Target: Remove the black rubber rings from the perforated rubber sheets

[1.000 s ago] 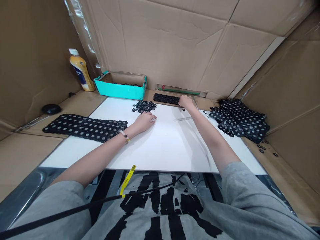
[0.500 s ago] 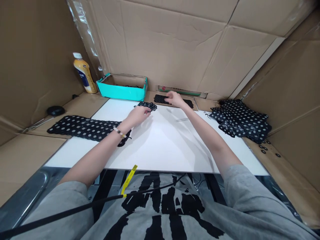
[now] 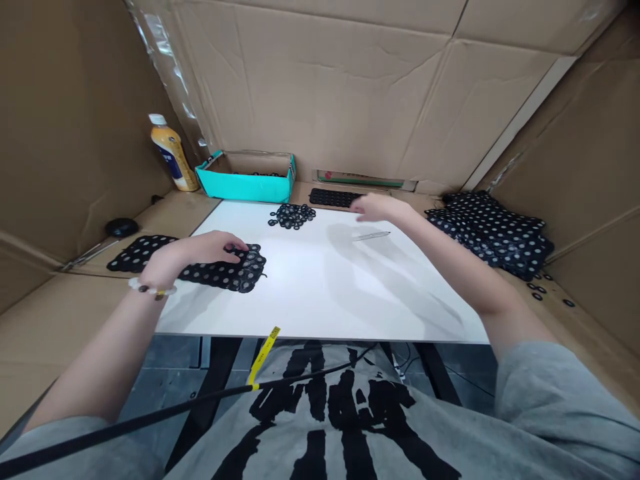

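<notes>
My left hand is over the right end of a black strip with rows of pale round dots. Its fingers are bent, with a gap between thumb and forefinger, and no held thing shows in it. Over the right part of a black keyboard-like slab with small rows is my right hand. Its fingers are loosely bent and slightly apart, with nothing visible in them; their tips are a little blurred. Between the hands, a pile of small black rings lies on the white board.
A teal-sided box with black rings inside stands at the back left, beside a yellow drink bottle. Black dotted sheets are heaped at right, near loose rings. A thin clear pen-like stick lies on the board.
My left hand has gone from the ring pile leftward and nearer to me, onto the dotted strip. My right hand has shifted right along the slab, uncovering its left part.
</notes>
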`<state>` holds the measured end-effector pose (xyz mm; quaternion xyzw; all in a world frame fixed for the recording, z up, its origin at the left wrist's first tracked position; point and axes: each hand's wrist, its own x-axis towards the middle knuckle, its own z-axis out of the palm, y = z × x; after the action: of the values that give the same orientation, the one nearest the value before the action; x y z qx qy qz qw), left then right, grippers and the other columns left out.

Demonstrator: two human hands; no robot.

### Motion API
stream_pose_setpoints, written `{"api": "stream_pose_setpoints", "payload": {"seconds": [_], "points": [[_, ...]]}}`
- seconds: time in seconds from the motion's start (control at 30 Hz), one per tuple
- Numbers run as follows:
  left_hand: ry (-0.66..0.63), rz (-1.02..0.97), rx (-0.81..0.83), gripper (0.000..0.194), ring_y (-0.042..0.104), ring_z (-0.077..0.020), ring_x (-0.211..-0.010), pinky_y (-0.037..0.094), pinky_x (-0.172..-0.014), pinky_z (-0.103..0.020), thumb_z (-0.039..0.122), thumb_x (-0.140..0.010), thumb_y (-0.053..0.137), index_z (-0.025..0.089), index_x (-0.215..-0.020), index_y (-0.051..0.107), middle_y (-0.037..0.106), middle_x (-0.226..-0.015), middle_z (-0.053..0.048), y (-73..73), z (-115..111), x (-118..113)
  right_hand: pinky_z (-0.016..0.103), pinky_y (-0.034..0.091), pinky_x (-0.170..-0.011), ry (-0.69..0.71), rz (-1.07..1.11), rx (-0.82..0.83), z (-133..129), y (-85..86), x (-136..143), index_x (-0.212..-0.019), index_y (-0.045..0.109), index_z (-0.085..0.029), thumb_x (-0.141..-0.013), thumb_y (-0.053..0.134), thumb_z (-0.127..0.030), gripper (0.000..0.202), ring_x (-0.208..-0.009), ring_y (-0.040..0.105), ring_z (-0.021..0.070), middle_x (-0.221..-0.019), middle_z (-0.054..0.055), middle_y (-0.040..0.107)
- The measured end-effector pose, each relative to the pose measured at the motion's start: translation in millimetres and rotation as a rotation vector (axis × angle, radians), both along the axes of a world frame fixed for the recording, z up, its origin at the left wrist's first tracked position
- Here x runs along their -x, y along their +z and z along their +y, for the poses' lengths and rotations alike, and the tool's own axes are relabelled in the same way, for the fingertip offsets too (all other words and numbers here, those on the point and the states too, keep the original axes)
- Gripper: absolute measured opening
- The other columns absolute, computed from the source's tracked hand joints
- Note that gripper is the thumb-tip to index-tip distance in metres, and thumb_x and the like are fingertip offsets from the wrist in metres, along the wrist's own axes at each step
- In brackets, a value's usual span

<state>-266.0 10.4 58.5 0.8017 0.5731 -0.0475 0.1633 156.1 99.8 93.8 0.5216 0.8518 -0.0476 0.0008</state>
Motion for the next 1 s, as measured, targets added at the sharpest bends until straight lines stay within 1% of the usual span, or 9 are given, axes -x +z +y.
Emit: {"api": "stream_pose_setpoints", "payload": {"seconds": [0.1,0.2,0.27,0.47,0.6,0.67,0.8,0.9,1.0], "points": [[-0.015,-0.012,-0.066,0.04,0.063,-0.0246,-0.104,0.046,-0.094,-0.031,0.037,-0.073,0.064,0.024,-0.111,0.07,0.071,-0.114,-0.005,-3.8,-6,1,0.033,0.049,-0.078,-0.012,-0.312,0.178,-10,-34.2,-21,-0.108,0.072,-0.025,-0.068,0.074,-0.013,0.041,-0.1,0.066,0.0282,-0.113,0.01,0.07],[-0.012,-0.035,-0.108,0.039,0.063,-0.0241,-0.099,0.047,-0.092,-0.032,0.043,-0.072,0.064,0.022,-0.105,0.07,0.071,-0.108,-0.005,-7.5,-3,2,0.031,0.047,-0.078,0.055,-0.256,-0.001,-21,-56.8,-37,-0.109,0.071,-0.021,-0.084,0.055,-0.015,0.03,-0.103,0.065,0.0257,-0.115,0.013,0.068],[-0.007,-0.052,-0.132,0.041,0.063,-0.0243,-0.098,0.048,-0.091,-0.031,0.049,-0.07,0.065,0.023,-0.101,0.07,0.071,-0.106,-0.005,-9.1,-1,2,0.03,0.046,-0.079,0.064,-0.205,-0.039,-28,-62.8,-46,-0.108,0.07,-0.019,-0.085,0.053,-0.016,0.028,-0.101,0.065,0.0243,-0.112,0.013,0.069],[-0.148,-0.147,-0.057,0.049,0.061,-0.0239,-0.105,0.045,-0.098,-0.03,0.058,-0.076,0.058,0.028,-0.112,0.071,0.068,-0.118,-0.004,-5.5,-4,-12,0.03,0.045,-0.077,0.062,0.006,-0.154,-47,-54.0,-64,-0.107,0.067,-0.019,-0.09,0.049,-0.024,0.026,-0.093,0.064,0.0229,-0.109,0.013,0.068],[-0.227,-0.152,-0.028,0.046,0.061,-0.0234,-0.105,0.044,-0.099,-0.03,0.06,-0.079,0.054,0.028,-0.106,0.074,0.069,-0.112,-0.005,-6.4,-4,-23,0.03,0.046,-0.073,0.134,0.346,-0.196,-65,-41.3,-62,-0.097,0.065,-0.019,-0.09,0.053,-0.03,0.017,-0.08,0.062,0.019,-0.097,0.009,0.067],[-0.238,-0.172,-0.012,0.042,0.061,-0.023,-0.103,0.044,-0.097,-0.028,0.059,-0.078,0.056,0.026,-0.098,0.074,0.07,-0.108,-0.005,-5.5,-3,-23,0.029,0.048,-0.069,0.143,0.57,-0.132,-76,-34.6,-57,-0.09,0.061,-0.021,-0.09,0.056,-0.039,0.019,-0.071,0.061,0.016,-0.088,0.006,0.066],[-0.195,-0.223,0.099,0.037,0.06,-0.0221,-0.092,0.047,-0.088,-0.029,0.055,-0.077,0.06,0.02,-0.087,0.068,0.071,-0.097,-0.004,10.7,-9,-18,0.026,0.049,-0.058,0.207,1.099,0.173,-96,-22.1,-46,-0.1,0.05,-0.024,-0.093,0.044,-0.057,0.034,-0.058,0.058,0.0103,-0.085,0.002,0.066],[-0.123,-0.327,0.153,0.035,0.059,-0.021,-0.082,0.047,-0.078,-0.028,0.052,-0.079,0.059,0.019,-0.088,0.065,0.069,-0.089,-0.003,30.5,-16,-26,0.023,0.049,-0.058,0.259,1.275,0.252,-106,-16.4,-40,-0.099,0.049,-0.023,-0.087,0.056,-0.058,0.038,-0.058,0.057,0.0088,-0.078,-0.001,0.065],[-0.156,-0.485,0.122,0.032,0.059,-0.0199,-0.081,0.047,-0.076,-0.028,0.051,-0.079,0.061,0.019,-0.086,0.062,0.068,-0.088,-0.004,39.4,-17,-62,0.021,0.045,-0.052,0.24,1.307,0.21,-108,-18.7,-32,-0.086,0.057,-0.018,-0.081,0.069,-0.051,0.035,-0.054,0.054,0.0084,-0.066,-0.001,0.061]]}}
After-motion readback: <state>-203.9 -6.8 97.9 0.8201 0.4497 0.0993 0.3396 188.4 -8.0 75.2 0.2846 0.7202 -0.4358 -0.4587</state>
